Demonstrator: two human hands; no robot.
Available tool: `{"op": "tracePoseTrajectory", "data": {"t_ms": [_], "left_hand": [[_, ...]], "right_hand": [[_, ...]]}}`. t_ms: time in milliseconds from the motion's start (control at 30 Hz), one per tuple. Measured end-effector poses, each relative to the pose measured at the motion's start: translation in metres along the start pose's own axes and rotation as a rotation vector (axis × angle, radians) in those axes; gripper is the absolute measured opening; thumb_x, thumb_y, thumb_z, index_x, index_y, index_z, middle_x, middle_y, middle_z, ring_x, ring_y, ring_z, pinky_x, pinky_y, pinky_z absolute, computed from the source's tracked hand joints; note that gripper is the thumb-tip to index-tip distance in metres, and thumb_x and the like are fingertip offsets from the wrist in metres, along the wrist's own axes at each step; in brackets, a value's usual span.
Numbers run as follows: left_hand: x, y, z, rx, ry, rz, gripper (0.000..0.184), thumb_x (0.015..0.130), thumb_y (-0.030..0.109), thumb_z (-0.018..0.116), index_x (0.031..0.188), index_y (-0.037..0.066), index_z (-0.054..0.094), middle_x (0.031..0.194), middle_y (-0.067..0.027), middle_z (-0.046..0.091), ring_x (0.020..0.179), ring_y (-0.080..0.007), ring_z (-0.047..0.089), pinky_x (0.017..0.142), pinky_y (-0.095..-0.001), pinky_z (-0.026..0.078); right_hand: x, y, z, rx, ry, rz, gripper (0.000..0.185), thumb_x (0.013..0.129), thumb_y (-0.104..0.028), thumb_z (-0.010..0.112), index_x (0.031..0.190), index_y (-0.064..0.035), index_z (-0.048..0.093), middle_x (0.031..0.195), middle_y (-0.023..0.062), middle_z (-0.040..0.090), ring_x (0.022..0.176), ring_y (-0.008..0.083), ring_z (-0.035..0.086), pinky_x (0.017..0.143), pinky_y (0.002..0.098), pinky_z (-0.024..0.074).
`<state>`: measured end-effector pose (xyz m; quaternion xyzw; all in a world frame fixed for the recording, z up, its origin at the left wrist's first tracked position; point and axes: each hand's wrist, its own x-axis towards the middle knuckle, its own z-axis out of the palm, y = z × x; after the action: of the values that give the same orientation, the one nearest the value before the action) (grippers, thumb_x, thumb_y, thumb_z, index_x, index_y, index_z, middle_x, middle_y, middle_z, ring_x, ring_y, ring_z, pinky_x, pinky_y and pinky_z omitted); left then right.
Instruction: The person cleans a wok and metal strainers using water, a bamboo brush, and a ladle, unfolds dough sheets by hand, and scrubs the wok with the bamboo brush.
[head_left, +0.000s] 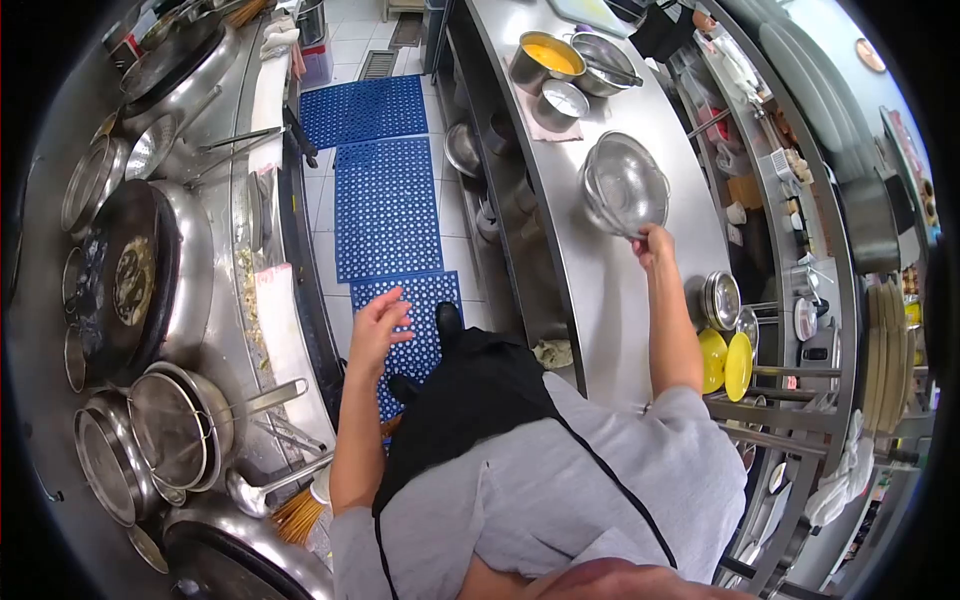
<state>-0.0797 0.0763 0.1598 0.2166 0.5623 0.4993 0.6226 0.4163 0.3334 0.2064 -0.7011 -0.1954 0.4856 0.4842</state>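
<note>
Your right hand (652, 245) pinches the near rim of a round metal bowl (628, 182), right of centre in the upper half of the frame. The bowl is shiny and rounded, its inside finely speckled like mesh or perforations; whether a second bowl is nested with it, you can't tell. Your thumb and fingers are pressed together at the edge, and your forearm reaches up the frame over the smooth, brushed steel counter (610, 290).

Your left hand (380, 325) is raised left of centre, fingers loosely bent and slightly spread, above the blue floor mats (385, 210) with their rows of round holes.

Above the bowl, at the upper centre, a straight-sided steel pot (548, 56) of smooth orange-yellow contents stands beside a smaller steel container (562, 104), which sits on a pinkish cloth (545, 122). Glossy yellow dishes (738, 366) are at the right, below small steel bowls (720, 300).

Along the left side of the frame, you have a dark, rounded wok (130, 280) and, lower down, a round mesh strainer (172, 430) with a metal handle. White tiles show around the mats.
</note>
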Motion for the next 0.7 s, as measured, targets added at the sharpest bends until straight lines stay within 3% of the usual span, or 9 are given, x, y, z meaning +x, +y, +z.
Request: {"op": "tracePoseTrajectory", "data": {"t_ms": [167,267,333,467,533,600,700], "left_hand": [[0.042,0.0,-0.021,-0.041,0.181,-0.003,0.046,0.094,0.016,0.065,0.135,-0.002,0.055,0.101,-0.0069,0.067,0.081,-0.0111,0.061,0.063,-0.0279,0.059],[0.075,-0.029,-0.039,0.005,0.227,-0.104,0.046,0.094,0.017,0.063,0.135,-0.002,0.054,0.1,-0.0063,0.066,0.08,-0.0138,0.063,0.065,-0.0304,0.06],[0.09,-0.045,-0.045,0.115,0.267,-0.227,0.048,0.093,0.017,0.063,0.136,-0.001,0.053,0.094,-0.0043,0.064,0.074,-0.0112,0.06,0.06,-0.0281,0.057],[0.104,-0.115,-0.084,0.355,0.338,-0.393,0.051,0.091,0.019,0.063,0.135,-0.004,0.054,0.088,-0.0049,0.063,0.067,-0.0135,0.059,0.053,-0.0293,0.052],[0.104,-0.165,-0.121,0.503,0.358,-0.43,0.045,0.087,0.018,0.065,0.127,-0.002,0.062,0.074,-0.0059,0.063,0.058,-0.0145,0.059,0.048,-0.0299,0.05],[0.092,-0.184,-0.137,0.693,0.369,-0.539,0.041,0.085,0.017,0.066,0.122,0.0,0.066,0.071,-0.0062,0.064,0.056,-0.0149,0.06,0.047,-0.031,0.052],[0.069,-0.183,-0.128,0.595,0.46,-0.587,0.033,0.084,0.016,0.066,0.112,0.001,0.071,0.068,-0.006,0.064,0.054,-0.0148,0.061,0.045,-0.032,0.053]], "right_hand": [[0.093,-0.036,0.036,0.152,0.197,-0.061,0.014,0.087,0.001,0.052,0.097,0.0098,0.053,0.083,0.0226,0.061,0.054,0.0264,0.06,0.039,0.0275,0.0522],[0.126,-0.049,0.06,0.239,0.252,-0.094,0.015,0.086,0.001,0.055,0.098,0.0102,0.053,0.091,0.0235,0.059,0.061,0.0288,0.062,0.044,0.0298,0.0558],[0.14,-0.056,0.073,0.25,0.236,-0.061,0.02,0.085,0.002,0.054,0.103,0.0083,0.052,0.091,0.0201,0.06,0.057,0.0248,0.061,0.042,0.0338,0.0551],[0.163,-0.054,0.087,0.402,0.155,-0.027,0.025,0.091,-0.009,0.062,0.108,0.0054,0.051,0.093,0.018,0.06,0.06,0.0246,0.062,0.051,0.0349,0.0589],[0.154,-0.058,0.095,0.429,0.124,-0.06,0.031,0.093,-0.017,0.067,0.11,0.0034,0.051,0.094,0.0165,0.06,0.063,0.0247,0.063,0.055,0.0359,0.0602],[0.141,-0.06,0.099,0.431,0.107,-0.109,0.037,0.093,-0.025,0.071,0.111,0.0011,0.052,0.094,0.0147,0.06,0.066,0.0244,0.064,0.059,0.037,0.0611],[0.14,-0.053,0.097,0.445,0.038,-0.147,0.054,0.09,-0.032,0.075,0.124,-0.0009,0.047,0.102,0.0146,0.06,0.07,0.0255,0.065,0.061,0.0357,0.0598]]}}
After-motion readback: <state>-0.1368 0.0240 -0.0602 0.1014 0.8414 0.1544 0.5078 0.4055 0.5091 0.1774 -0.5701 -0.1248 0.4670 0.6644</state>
